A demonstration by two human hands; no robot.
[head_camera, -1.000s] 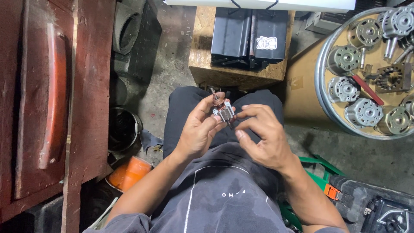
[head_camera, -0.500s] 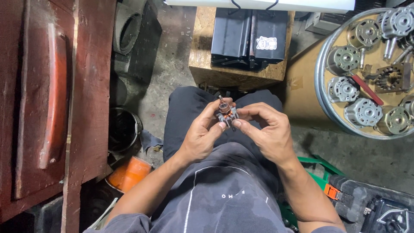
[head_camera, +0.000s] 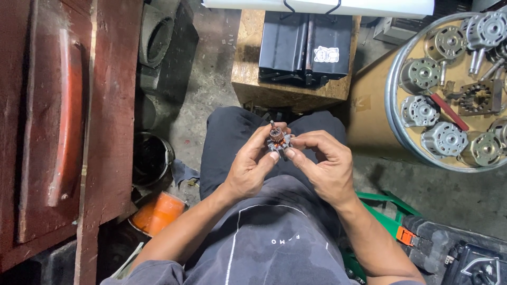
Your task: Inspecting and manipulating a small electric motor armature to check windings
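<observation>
Over my lap I hold a small motor rotor (head_camera: pixel 277 139), a grey toothed metal core with copper windings and a short shaft sticking up. My left hand (head_camera: pixel 251 168) grips it from the left, thumb and fingers around the core. My right hand (head_camera: pixel 323 161) pinches its right side with thumb and forefinger. Both hands touch the rotor above my dark trousers.
A round metal tray (head_camera: pixel 395 126) at the right carries several grey motor housings and a red-handled tool (head_camera: pixel 449 112). Ahead stands a wooden block (head_camera: pixel 274 91) with a black box (head_camera: pixel 306 47) on it. A dark red bench (head_camera: pixel 68 126) runs along the left; an orange container (head_camera: pixel 158 212) sits below.
The rotor has been turned in my fingers and raised slightly. My right hand has moved in closer against it; both hands stay over my lap.
</observation>
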